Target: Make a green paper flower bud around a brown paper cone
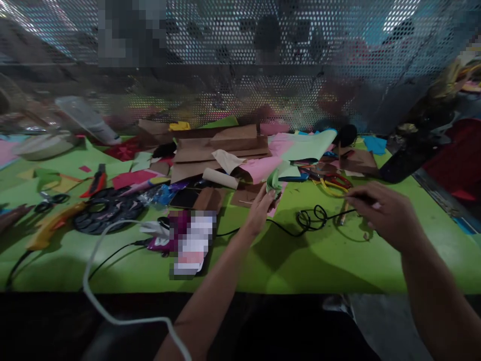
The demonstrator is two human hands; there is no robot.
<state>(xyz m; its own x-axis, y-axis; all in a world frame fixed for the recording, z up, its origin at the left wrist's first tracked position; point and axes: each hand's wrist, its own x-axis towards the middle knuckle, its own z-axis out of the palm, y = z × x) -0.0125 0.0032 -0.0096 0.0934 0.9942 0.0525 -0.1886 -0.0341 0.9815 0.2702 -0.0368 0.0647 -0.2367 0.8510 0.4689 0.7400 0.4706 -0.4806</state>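
My left hand (259,213) is closed around a rolled or folded piece of light green paper (273,181), held up over the middle of the table. Further right, my right hand (389,215) hangs above the table with its fingers drawn together. Whatever is between those fingers, if anything, is hidden. A coiled black cable (310,219) lies between the two hands, and its right end runs toward my right hand. Just left of that hand are a tool with yellow handles (334,189) and a small pencil-like stick (343,213).
Brown paper (221,143), pink paper (259,168) and pale green sheets (311,145) pile up along the perforated metal screen (225,95). On the left lie a yellow glue gun (56,225), a black segmented tray (107,210), scissors (50,200) and a blurred phone (193,245). A white cable (90,271) loops over the front edge.
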